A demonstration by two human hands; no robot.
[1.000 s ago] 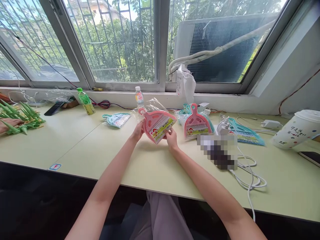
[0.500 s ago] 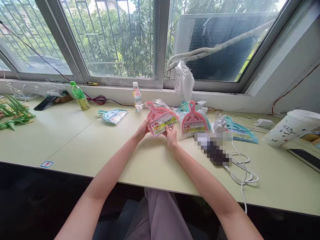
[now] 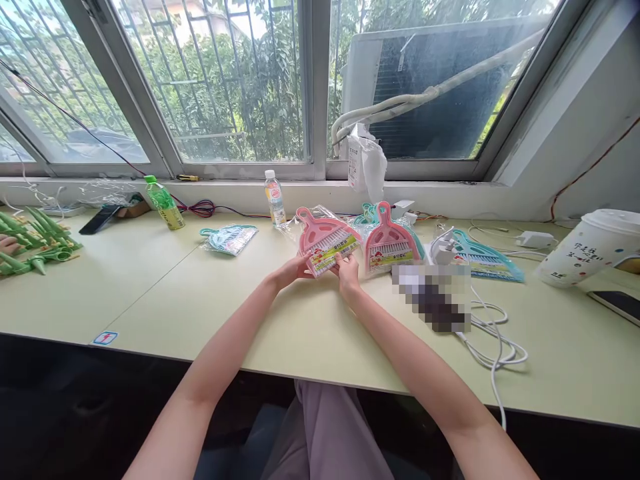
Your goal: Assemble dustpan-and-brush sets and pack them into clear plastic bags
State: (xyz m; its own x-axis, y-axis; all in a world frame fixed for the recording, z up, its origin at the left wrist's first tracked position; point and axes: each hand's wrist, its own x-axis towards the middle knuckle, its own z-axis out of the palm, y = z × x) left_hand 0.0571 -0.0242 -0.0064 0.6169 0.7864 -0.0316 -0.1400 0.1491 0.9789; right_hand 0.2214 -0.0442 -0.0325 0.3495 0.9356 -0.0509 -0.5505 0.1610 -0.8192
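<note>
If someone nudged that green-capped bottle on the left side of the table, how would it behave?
The green-capped bottle would probably tip fairly easily, being tall and narrow. Once down, its roundish body might roll across the flat table. Its smooth, shiny sides could feel a little slippery.

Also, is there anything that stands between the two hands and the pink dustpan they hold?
Only its clear wrapping; nothing else visible. The left hand holds the pink dustpan at its lower left, the right hand at its lower edge. The other pink dustpan is to the right.
</note>
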